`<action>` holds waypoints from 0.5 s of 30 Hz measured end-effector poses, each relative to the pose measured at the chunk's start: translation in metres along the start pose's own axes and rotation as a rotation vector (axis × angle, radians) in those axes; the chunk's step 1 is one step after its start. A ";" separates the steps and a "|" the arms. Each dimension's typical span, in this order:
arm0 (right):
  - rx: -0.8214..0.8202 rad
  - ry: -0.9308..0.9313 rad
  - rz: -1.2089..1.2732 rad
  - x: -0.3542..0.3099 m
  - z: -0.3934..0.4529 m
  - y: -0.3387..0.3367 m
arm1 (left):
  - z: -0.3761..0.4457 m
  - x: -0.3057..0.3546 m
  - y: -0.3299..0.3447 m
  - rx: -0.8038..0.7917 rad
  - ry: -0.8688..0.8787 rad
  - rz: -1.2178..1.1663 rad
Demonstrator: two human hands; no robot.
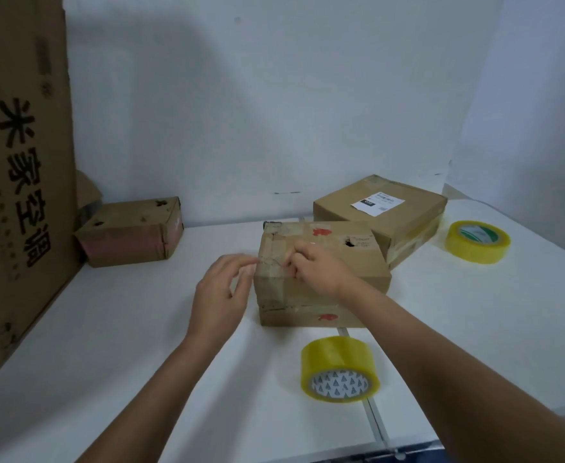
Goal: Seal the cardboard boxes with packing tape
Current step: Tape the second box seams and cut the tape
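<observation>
Box (321,275), tabletop (107,329) centre: right hand (311,265) curled, pressing tape flat on top; left hand (221,289) open, steadying its end; tape roll (339,370) near.

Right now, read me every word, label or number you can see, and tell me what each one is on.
"米家空调": large black characters down the tall cardboard carton at the left.
White shipping label on the far box: print too small to read.
Red marks on the middle box: blurred, not legible.
Tape rolls: patterned cores, no readable words.
</observation>
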State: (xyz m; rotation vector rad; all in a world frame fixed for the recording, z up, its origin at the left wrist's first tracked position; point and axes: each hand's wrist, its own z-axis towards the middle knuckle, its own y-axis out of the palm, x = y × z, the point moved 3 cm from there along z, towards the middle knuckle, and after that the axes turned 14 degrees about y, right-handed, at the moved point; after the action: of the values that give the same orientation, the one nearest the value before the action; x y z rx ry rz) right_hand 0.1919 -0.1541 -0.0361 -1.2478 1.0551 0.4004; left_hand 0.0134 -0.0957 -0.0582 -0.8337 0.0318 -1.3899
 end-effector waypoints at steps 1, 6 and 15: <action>-0.002 0.021 0.065 0.000 0.000 -0.002 | 0.006 0.003 0.004 -0.107 0.109 0.071; -0.005 0.055 0.184 0.005 -0.001 -0.007 | 0.008 -0.002 0.028 -0.478 0.272 0.324; -0.041 0.072 0.227 0.005 0.001 -0.006 | 0.021 0.001 0.031 -0.569 0.314 0.317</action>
State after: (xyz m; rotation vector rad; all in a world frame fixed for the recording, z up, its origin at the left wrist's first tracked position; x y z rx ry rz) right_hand 0.1990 -0.1569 -0.0365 -1.1892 1.2607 0.5562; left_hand 0.0502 -0.0875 -0.0590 -1.0125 0.7992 -1.2061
